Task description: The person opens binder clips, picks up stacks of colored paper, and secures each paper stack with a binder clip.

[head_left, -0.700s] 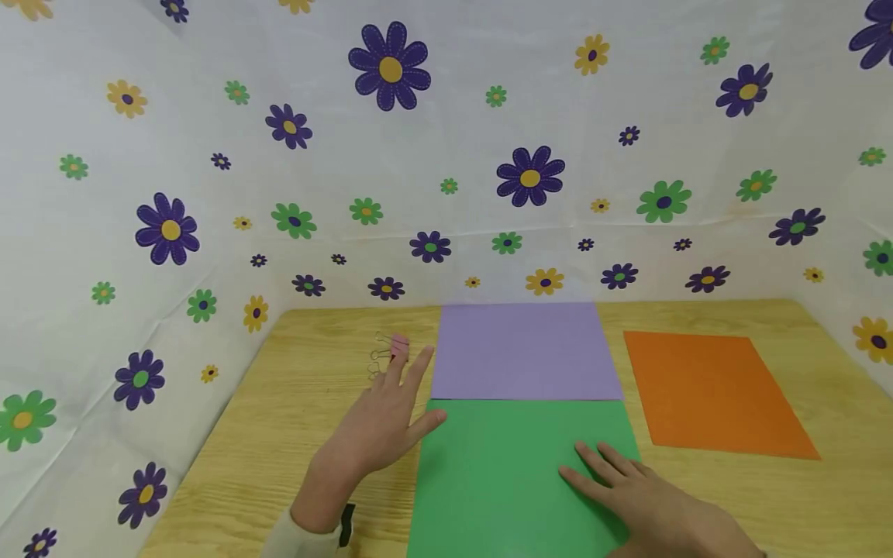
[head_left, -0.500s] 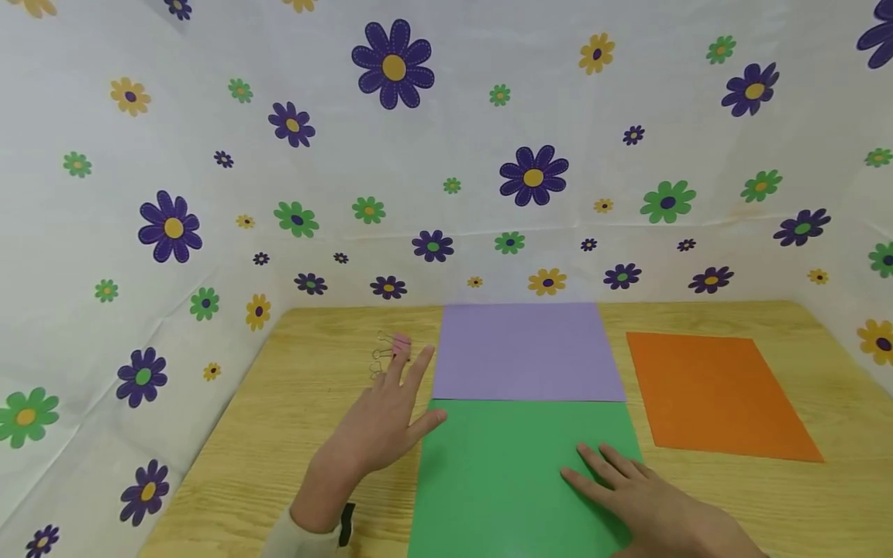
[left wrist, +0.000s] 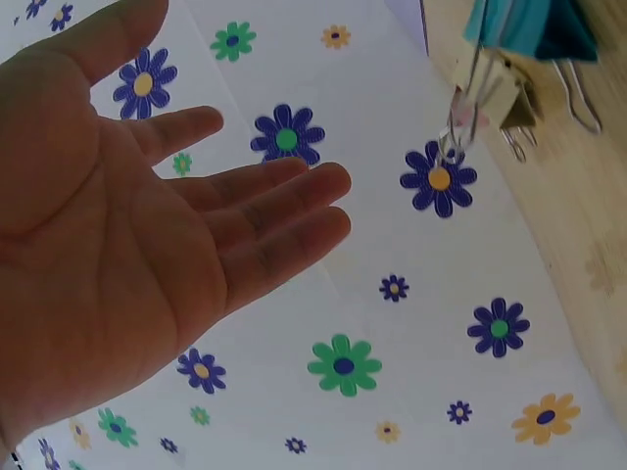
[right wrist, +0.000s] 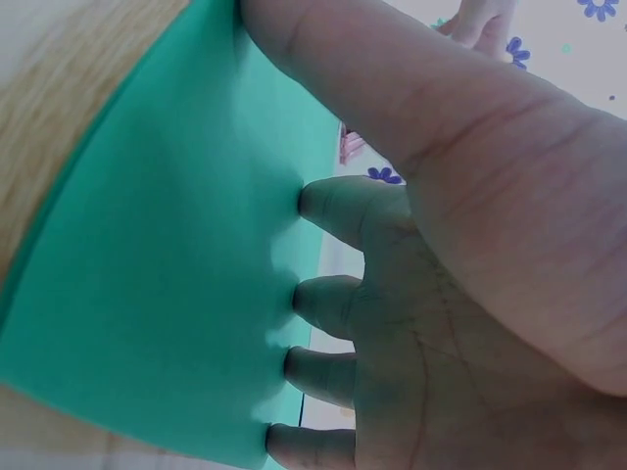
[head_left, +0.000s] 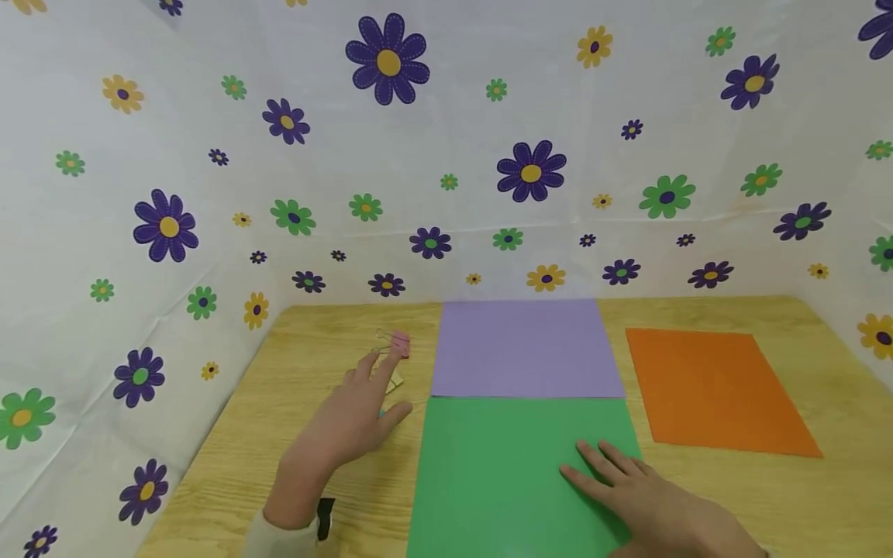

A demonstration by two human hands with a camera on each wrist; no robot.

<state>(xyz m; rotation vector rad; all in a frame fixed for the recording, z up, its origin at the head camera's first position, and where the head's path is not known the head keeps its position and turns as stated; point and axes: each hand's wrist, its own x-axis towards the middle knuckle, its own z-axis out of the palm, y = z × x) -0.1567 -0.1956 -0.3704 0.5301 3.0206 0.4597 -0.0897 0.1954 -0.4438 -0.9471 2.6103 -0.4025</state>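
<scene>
Fingers (right wrist: 331,302) of the right hand (head_left: 652,496) are spread, with gaps between them, and their tips press down on a green sheet (head_left: 502,473). The right wrist view shows the thumb reaching that sheet too, while the palm stands raised off it.

On the left hand (head_left: 342,422) the thumb and index finger stand apart and the other three fingers lie closer together, all fairly straight, the palm exposed to the left wrist camera. Just past the left index tip, in the head view, is a pink clip (head_left: 401,342); whether the two touch cannot be told. Between index finger and thumb shows part of a yellow clip (head_left: 394,380), and beside the thumb a sliver of a teal clip (left wrist: 539,27), seen larger from the left wrist.

Beyond the right fingertips, along the green sheet's far edge, lies a purple sheet (head_left: 526,349). To the right of those fingers, apart from the green, an orange sheet (head_left: 722,391) lies askew. All rest on a wooden table (head_left: 279,403). Farthest from both hands' fingers hangs white cloth (head_left: 446,139) printed with purple, green and yellow flowers.
</scene>
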